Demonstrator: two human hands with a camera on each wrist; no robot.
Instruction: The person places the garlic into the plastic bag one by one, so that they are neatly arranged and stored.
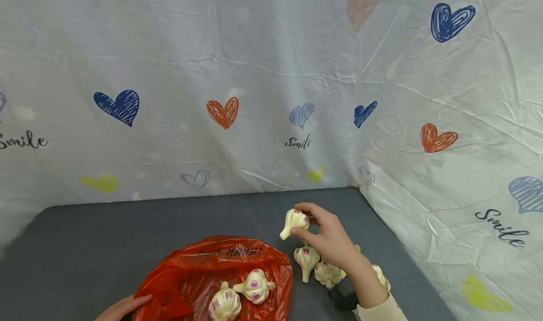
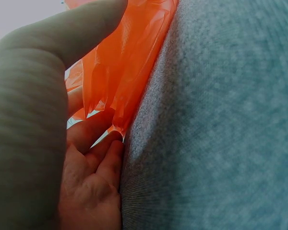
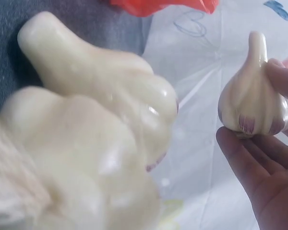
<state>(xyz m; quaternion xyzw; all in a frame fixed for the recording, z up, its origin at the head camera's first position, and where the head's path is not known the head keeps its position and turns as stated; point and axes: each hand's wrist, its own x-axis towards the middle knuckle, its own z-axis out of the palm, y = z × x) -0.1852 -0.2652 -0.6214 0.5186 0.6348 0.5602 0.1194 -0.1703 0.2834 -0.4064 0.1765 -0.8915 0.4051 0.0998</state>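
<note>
My right hand [image 1: 333, 241] pinches a garlic bulb [image 1: 295, 223] between thumb and fingers, raised above the table to the right of a red plastic bag [image 1: 169, 269]. The right wrist view shows this same bulb [image 3: 247, 98] with its stem upward. At the bag's left side, my left hand [image 1: 125, 307] holds the bag's edge. The left wrist view has the thumb on one side of the thin plastic [image 2: 129, 62] and the fingers on the other. Inside the open bag lie two bulbs, one garlic bulb [image 1: 256, 286] touching another [image 1: 225, 304].
Several more bulbs sit on the dark grey table [image 1: 85, 250] below my right hand, among them a garlic bulb [image 1: 306, 260] beside a rougher one [image 1: 328, 273]. A black object [image 1: 341, 300] lies near my right wrist. White heart-printed cloth [image 1: 254, 76] hangs behind and at right.
</note>
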